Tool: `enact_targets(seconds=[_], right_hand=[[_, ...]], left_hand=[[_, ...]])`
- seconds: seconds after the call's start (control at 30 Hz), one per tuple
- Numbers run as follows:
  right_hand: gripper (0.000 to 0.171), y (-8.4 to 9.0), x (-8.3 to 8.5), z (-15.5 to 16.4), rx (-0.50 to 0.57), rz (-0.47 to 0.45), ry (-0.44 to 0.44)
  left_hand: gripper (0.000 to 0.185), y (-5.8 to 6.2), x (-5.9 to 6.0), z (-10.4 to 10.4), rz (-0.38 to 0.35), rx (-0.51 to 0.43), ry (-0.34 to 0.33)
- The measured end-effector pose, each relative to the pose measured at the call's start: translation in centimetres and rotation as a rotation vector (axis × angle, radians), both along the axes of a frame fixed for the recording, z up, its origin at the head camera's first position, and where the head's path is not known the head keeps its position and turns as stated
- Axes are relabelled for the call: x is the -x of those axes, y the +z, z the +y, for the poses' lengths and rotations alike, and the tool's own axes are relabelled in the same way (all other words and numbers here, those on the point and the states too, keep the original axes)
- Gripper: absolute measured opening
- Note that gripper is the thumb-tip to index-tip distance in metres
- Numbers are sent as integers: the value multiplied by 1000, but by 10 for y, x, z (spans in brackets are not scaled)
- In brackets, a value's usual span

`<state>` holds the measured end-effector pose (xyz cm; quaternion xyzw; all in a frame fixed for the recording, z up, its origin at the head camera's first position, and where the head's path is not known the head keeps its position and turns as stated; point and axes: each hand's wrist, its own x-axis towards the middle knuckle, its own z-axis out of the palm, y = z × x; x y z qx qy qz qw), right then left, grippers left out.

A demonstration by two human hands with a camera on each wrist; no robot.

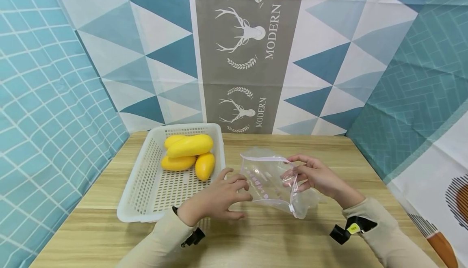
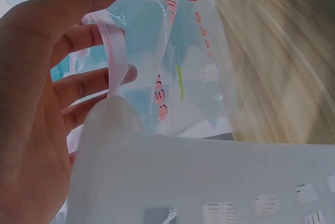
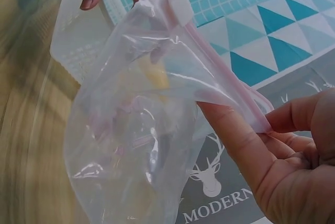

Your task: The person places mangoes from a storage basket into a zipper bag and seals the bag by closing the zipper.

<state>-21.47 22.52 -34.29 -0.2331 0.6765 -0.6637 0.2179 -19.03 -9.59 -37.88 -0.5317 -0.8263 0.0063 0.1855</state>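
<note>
A clear plastic zip bag [image 1: 265, 180] with a pink zip edge and pink print hangs between the two hands above the table. My right hand [image 1: 314, 176] pinches its rim near the zip, with the thumb on one side and a finger on the other in the right wrist view. Beside the bag's left edge is my left hand [image 1: 221, 197], its fingers spread and loosely bent. In the left wrist view, those fingers reach past the pink zip strip [image 2: 116, 56], while the thumb stands apart from it. A white slider [image 3: 180, 8] sits on the zip.
Left of the bag stands a white perforated plastic basket [image 1: 146, 166], close to the left hand. Several smooth yellow oblong fruits [image 1: 190, 145] lie piled toward its back. A wooden table [image 1: 256, 239] lies underneath, with patterned cloth walls [image 1: 161, 48] behind and at the sides.
</note>
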Motion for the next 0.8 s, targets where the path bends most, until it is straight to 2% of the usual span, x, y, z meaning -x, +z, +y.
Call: enact_targets(seconds=[0.43,0.8], right_hand=[[26,10,-3,0,16,15,19],[25,16,0,-1,8,20,7]], left_hand=[[39,10,-2,0,43,-26,-22],[62,22,-1,-5,70,-35,-20]])
